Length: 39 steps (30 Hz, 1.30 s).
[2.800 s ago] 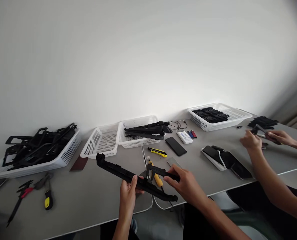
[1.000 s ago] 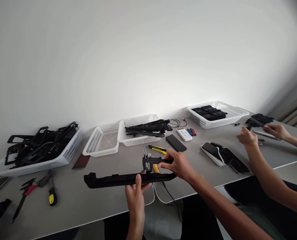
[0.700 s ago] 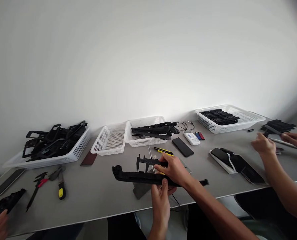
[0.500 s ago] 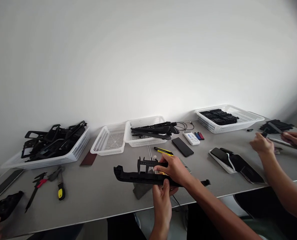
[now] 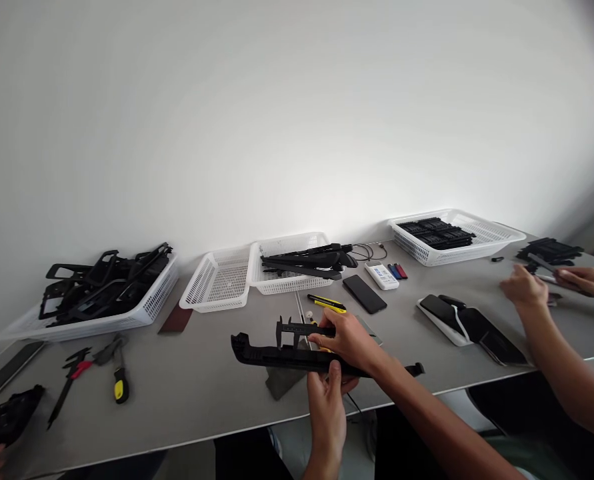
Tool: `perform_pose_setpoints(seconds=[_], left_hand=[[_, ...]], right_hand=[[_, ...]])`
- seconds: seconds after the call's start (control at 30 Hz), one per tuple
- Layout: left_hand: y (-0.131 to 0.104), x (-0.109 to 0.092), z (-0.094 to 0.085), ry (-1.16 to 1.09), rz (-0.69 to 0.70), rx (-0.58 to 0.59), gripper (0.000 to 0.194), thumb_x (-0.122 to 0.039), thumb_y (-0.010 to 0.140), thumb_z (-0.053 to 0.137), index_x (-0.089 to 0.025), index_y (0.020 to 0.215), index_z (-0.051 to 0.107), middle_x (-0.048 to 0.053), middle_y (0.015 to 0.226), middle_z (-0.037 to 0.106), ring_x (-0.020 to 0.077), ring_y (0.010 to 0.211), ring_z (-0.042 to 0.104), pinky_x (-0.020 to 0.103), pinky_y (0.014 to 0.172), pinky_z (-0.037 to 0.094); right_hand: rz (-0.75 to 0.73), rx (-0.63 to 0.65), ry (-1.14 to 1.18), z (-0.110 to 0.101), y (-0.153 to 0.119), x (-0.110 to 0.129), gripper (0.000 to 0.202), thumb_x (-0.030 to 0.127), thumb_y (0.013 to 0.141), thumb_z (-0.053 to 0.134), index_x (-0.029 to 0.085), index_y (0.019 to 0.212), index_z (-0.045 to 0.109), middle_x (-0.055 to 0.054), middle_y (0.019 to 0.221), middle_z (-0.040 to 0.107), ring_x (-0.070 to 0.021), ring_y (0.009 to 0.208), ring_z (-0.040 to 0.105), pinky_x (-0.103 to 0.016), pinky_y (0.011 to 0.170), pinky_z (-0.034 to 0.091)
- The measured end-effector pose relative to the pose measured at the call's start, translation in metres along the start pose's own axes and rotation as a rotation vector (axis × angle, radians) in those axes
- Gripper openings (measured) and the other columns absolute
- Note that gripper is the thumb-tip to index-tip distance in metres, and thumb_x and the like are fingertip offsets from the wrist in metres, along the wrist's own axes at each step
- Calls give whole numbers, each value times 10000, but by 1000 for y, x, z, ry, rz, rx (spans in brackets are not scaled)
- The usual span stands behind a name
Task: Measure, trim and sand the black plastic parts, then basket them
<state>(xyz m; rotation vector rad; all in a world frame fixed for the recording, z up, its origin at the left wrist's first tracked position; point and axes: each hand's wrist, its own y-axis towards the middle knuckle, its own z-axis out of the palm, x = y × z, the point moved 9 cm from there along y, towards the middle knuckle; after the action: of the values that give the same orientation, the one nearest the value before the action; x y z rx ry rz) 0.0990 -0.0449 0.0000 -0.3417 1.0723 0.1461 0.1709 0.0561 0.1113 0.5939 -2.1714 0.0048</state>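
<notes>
A long black plastic trim part with a hooked left end is held level above the table's front area. My left hand grips it from below, thumb against its near side. A black caliper is in my right hand, its jaws pointing down at the top of the trim part. Whether the jaw tips touch the part, I cannot tell. My right forearm crosses in front of the part's right half and hides some of it. Under the part lies a grey piece of cloth or pad.
White baskets line the wall, several holding black parts. Nearby are a yellow utility knife, a phone and a white box. Left lie a red-black caliper and a screwdriver. A co-worker's hands work at right; another hand shows lower left.
The trim part and both my hands have shifted very slightly right. The caliper's jaws look a little differently placed above the part. My grip on both is the same.
</notes>
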Motion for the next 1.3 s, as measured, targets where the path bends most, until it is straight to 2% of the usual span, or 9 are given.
perform_pose_setpoints(seconds=[0.33, 0.6, 0.8, 0.87, 0.93, 1.03, 1.1, 1.17, 1.3], left_hand=[[0, 1, -1, -12, 14, -7, 915, -684, 834, 778, -186, 1545, 486, 192, 1225, 765, 341, 951, 805, 480, 865, 672], [-2, -5, 4, -9, -12, -20, 975, -738, 756, 809, -160, 1494, 542, 169, 1092, 796, 354, 899, 811, 490, 837, 673], [-2, -6, 5, 6, -1, -29, 845, -733, 765, 798, -175, 1371, 613, 185, 1174, 773, 358, 933, 804, 463, 784, 677], [-3, -4, 2, 11, 0, -37, 771, -723, 784, 786, -173, 1302, 632, 182, 1161, 771, 331, 913, 798, 412, 733, 670], [-4, -4, -5, 6, 7, -41, 684, -699, 795, 784, -182, 1219, 642, 173, 1177, 763, 270, 809, 779, 330, 607, 629], [-2, -2, -31, 34, -40, -65, 663, -651, 765, 813, -199, 1211, 623, 110, 1056, 774, 112, 458, 573, 235, 381, 419], [2, -7, -67, 68, -56, -159, 717, -633, 740, 814, -208, 1279, 608, 17, 810, 726, 86, 380, 436, 214, 343, 302], [10, -26, -110, 29, 7, -294, 745, -664, 718, 782, -201, 1280, 627, -41, 608, 594, 138, 466, 517, 211, 409, 360], [44, -82, -168, 0, -28, -273, 729, -717, 644, 714, -207, 1164, 678, -81, 468, 447, 126, 378, 381, 214, 407, 278]], right_hand=[[18, -65, -37, -8, 4, 2, 409, 459, 819, 860, 221, 725, 541, 35, 659, 627, -142, 590, 503, -274, 602, 346], [38, -36, -46, -11, 6, 3, 428, 470, 802, 858, 220, 696, 526, 57, 624, 584, -129, 578, 470, -266, 575, 325], [18, -49, 30, -6, 6, 4, 465, 507, 775, 867, 221, 673, 515, 46, 610, 570, -132, 574, 451, -269, 570, 324], [66, -143, 195, -14, 7, -4, 511, 578, 733, 884, 220, 662, 526, 33, 599, 564, -138, 572, 452, -268, 555, 333], [157, -326, 388, -35, 7, -20, 567, 710, 770, 801, 224, 687, 521, 22, 595, 544, -141, 554, 448, -268, 530, 355], [239, -526, 503, -63, -1, -46, 596, 814, 915, 538, 239, 771, 477, 23, 616, 518, -134, 513, 431, -270, 502, 387], [285, -516, 475, -64, -10, -69, 567, 776, 855, 661, 233, 788, 513, 13, 615, 554, -143, 506, 465, -267, 475, 385], [309, -421, 324, -48, -24, -96, 524, 730, 813, 706, 219, 777, 593, -34, 639, 626, -200, 558, 575, -303, 495, 449], [406, -334, 184, 7, -66, -176, 420, 637, 683, 689, 246, 828, 739, -140, 905, 813, -402, 877, 778, -479, 727, 628]])
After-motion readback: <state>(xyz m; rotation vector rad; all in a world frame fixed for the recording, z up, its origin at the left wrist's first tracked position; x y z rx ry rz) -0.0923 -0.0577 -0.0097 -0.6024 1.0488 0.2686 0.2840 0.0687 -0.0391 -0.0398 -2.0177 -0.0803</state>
